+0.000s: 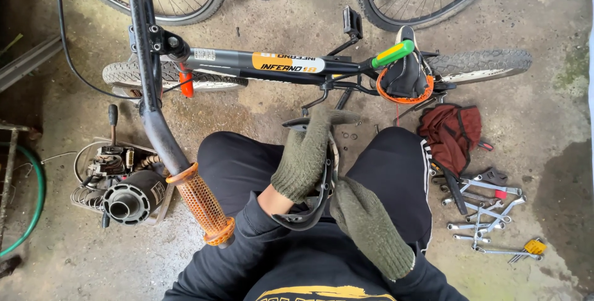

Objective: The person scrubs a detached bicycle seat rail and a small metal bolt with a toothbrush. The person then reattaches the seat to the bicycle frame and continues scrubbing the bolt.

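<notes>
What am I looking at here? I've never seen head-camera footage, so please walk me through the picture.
The camera sits on a person's head and looks down, so you see their own lap and arms. Both hands wear green knit gloves. The left hand and right hand hold a curved black plastic part over the knees. In front stands a small black bicycle on a concrete floor, its orange handlebar grip close to the camera. To the right lie wrenches and a dark red cloth bag. To the left sits a small engine-like part.
</notes>
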